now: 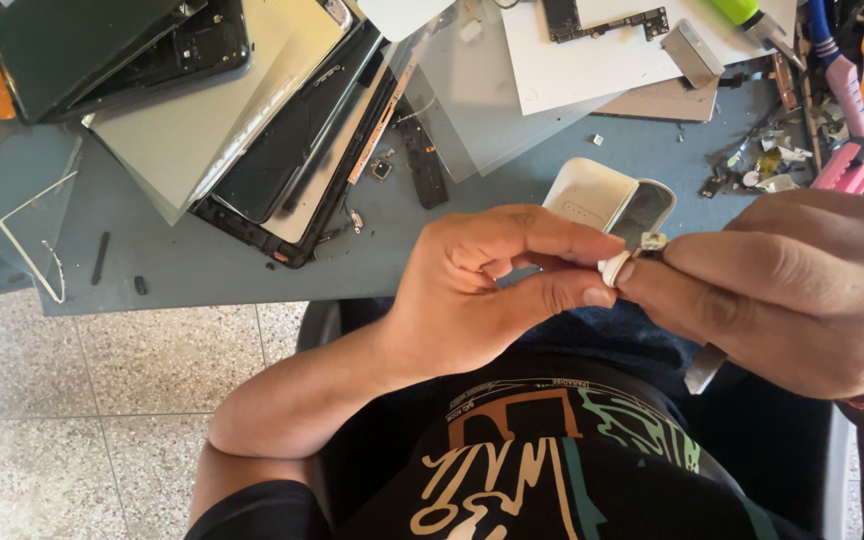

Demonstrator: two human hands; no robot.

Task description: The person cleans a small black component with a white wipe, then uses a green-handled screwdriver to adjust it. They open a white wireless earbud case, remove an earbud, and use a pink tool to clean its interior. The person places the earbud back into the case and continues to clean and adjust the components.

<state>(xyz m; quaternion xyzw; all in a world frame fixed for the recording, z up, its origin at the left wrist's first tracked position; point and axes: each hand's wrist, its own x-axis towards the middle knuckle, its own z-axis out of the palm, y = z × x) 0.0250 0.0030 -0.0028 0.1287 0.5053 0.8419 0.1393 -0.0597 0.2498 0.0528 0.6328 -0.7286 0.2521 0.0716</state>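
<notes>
My left hand point(487, 285) pinches a small white earbud-like part point(614, 266) between thumb and forefinger, above my lap. My right hand point(802, 290) meets it from the right, fingertips on the same small part, and a thin metal tool point(704, 368) sticks out below this hand. Just behind the fingers, a white charging case point(592, 195) lies open on the grey table point(212, 260), its dark-lined lid point(647, 210) tilted up.
Stacked tablet screens and frames point(252, 120) cover the table's left. White sheets point(592, 60) with a circuit board point(602, 20) lie at the back. Pink-handled tools point(847, 120) and small scraps crowd the right edge. Tiled floor point(102, 400) shows at lower left.
</notes>
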